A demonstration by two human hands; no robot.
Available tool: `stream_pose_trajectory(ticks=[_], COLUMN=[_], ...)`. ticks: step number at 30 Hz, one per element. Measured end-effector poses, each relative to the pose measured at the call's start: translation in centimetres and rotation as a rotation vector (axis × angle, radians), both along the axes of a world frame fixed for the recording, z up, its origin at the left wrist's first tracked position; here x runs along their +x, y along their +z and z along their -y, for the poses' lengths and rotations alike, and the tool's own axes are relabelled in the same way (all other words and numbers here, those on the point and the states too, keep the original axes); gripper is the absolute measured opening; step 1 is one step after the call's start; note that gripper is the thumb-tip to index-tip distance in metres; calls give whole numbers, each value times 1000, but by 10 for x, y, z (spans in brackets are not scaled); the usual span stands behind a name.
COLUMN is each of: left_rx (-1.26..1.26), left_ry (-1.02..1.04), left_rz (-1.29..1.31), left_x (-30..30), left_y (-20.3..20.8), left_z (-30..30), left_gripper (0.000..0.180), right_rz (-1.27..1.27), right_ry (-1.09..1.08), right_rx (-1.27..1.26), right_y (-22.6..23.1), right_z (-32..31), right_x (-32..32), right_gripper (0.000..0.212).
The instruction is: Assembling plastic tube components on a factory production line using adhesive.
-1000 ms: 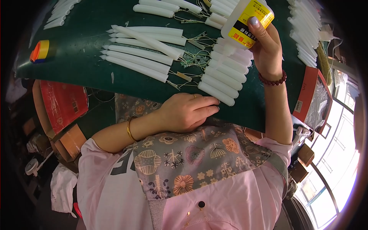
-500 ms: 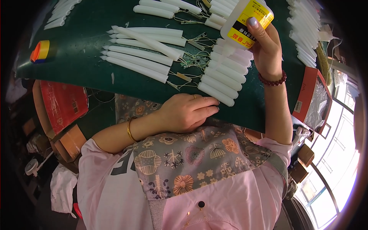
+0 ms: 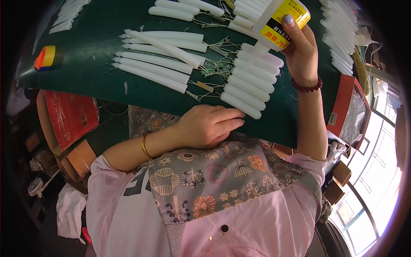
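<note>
My right hand [image 3: 302,51] grips a translucent glue bottle [image 3: 280,25] with a yellow and black label, thumb across its front. The bottle is tilted, its nozzle pointing down over the far end of a row of white plastic tubes [image 3: 248,81]. Thin wires and small green circuit boards [image 3: 218,66] join these tubes to white taper-shaped LED candle sticks [image 3: 154,70] with pointed tips on the left. One stick lies crosswise on the others. My left hand [image 3: 209,125] rests at the table's near edge, fingers loosely extended and holding nothing, fingertips beside the nearest tube.
More white candle parts [image 3: 180,9] lie at the far side of the green table [image 3: 98,55], at the far left and along the right. An orange, yellow and blue round container [image 3: 45,58] stands on the left. A red box [image 3: 349,111] sits at the right edge.
My right hand has moved slightly right with the glue bottle, shifting the nozzle a little along the far tubes. My left hand stays put.
</note>
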State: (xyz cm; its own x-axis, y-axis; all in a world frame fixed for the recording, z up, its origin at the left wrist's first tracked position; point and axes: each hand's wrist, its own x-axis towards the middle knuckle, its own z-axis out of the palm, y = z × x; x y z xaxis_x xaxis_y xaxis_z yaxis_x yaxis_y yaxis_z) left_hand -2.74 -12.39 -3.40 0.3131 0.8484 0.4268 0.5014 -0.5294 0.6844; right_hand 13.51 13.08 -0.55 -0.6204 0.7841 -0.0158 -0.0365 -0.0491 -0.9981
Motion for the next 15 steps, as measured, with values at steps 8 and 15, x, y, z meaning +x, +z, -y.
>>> stream_pose_trajectory(ticks=[8, 15], left_rx=[-1, -7], left_ry=[1, -6], left_rz=[5, 12], left_x=[0, -1], left_y=[-1, 0], left_z=[0, -1], left_gripper=[35, 35], right_rz=[-4, -1], right_ry=[-15, -45], right_rx=[-18, 23], right_y=[8, 3], right_z=[-3, -7], right_x=[-1, -7], right_gripper=[57, 40])
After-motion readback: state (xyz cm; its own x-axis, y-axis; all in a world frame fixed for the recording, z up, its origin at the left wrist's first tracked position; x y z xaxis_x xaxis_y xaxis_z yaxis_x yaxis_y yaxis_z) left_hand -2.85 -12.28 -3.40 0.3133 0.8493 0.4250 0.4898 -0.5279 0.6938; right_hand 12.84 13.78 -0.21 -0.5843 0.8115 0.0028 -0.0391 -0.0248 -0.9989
